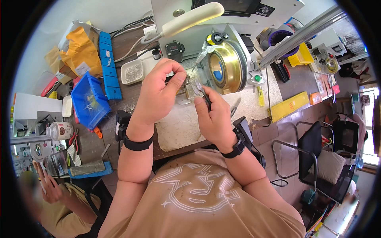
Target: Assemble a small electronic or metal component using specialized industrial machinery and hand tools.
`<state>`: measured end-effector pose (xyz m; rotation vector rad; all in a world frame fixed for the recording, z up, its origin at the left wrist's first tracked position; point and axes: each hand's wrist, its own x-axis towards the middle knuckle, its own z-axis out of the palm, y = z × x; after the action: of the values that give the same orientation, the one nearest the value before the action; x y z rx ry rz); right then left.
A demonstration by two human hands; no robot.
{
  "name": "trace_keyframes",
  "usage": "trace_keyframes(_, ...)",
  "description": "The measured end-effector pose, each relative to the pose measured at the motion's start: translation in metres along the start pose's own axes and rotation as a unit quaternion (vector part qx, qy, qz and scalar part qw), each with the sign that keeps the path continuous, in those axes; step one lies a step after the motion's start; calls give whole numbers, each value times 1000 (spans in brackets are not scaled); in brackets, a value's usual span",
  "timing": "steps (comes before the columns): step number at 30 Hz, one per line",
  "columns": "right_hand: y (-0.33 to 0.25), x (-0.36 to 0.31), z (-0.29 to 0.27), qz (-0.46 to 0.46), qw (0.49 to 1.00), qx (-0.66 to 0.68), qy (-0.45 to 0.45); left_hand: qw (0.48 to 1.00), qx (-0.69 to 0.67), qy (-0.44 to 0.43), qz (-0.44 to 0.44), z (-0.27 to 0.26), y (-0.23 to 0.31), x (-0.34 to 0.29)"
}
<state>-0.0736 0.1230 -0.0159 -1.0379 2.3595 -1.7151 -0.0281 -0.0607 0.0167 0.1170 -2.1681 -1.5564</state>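
Note:
My left hand [158, 89] is closed in a pinch, thumb against forefinger, in front of the machine. What it grips is small and mostly hidden by the fingers. Close to its right, my right hand [216, 119] is wrapped round a dark-handled tool [207, 100] with a metal end pointing up toward the left fingertips. The tool's exact kind is not clear. Just beyond both hands stands the grey machine [234, 37] with a wide gold-coloured wheel [234, 67]. A small yellow spool [214, 38] sits above the wheel. Under my hands lies a stained pale board [178, 133].
A white lamp arm [194, 18] hangs over the machine. At left are a tray of small metal bits [133, 72], a blue bin [89, 104] and a blue strip [109, 65]. A metal rail [301, 35] crosses the right. Another person's hand [50, 188] shows lower left.

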Motion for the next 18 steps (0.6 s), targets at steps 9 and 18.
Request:
trace_keyframes(9,4,4,9,-40,994,-93,40,1000,-20,-10,8,-2,-8,4)
trace_keyframes(18,11,6,11,-52,991,-106,54,998,27,-30,45,-6,-8,1)
